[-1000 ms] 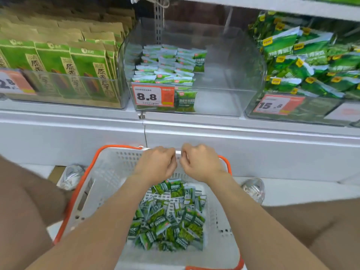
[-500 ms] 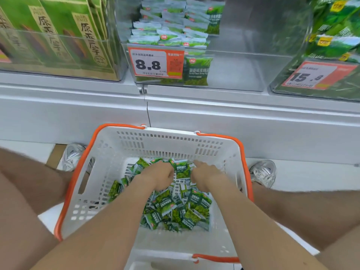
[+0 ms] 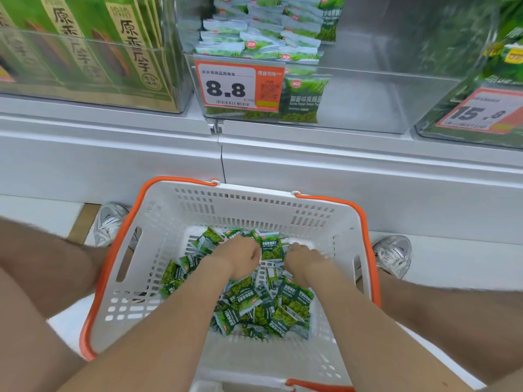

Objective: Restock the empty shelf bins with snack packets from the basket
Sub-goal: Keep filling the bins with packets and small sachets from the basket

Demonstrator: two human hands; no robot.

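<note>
Head view: the left hand (image 3: pixel 240 258) and right hand (image 3: pixel 304 260) are both down in the white basket (image 3: pixel 254 205), fingers curled round green snack packets (image 3: pixel 294 301) from the loose pile there; the clear shelf bin (image 3: pixel 368 103) stands above, partly filled.

White shelf (image 3: pixel 339 142) runs across the far side ahead of you. Three clear bins stand on it side by side.
- Left bin (image 3: pixel 169 80): upright green cartons (image 3: pixel 70 38).
- Middle bin (image 3: pixel 396 103): snack packets (image 3: pixel 254 43) at its left, 8.8 tag (image 3: pixel 226 86).
- Right bin (image 3: pixel 424 131): 15.8 tag (image 3: pixel 478 111).

Nearer you, on the pale floor (image 3: pixel 452 261): the white basket (image 3: pixel 175 182), orange-rimmed, just before the shelf base. One of your shoes is at its left (image 3: pixel 110 222) and one at its right (image 3: pixel 393 254).
</note>
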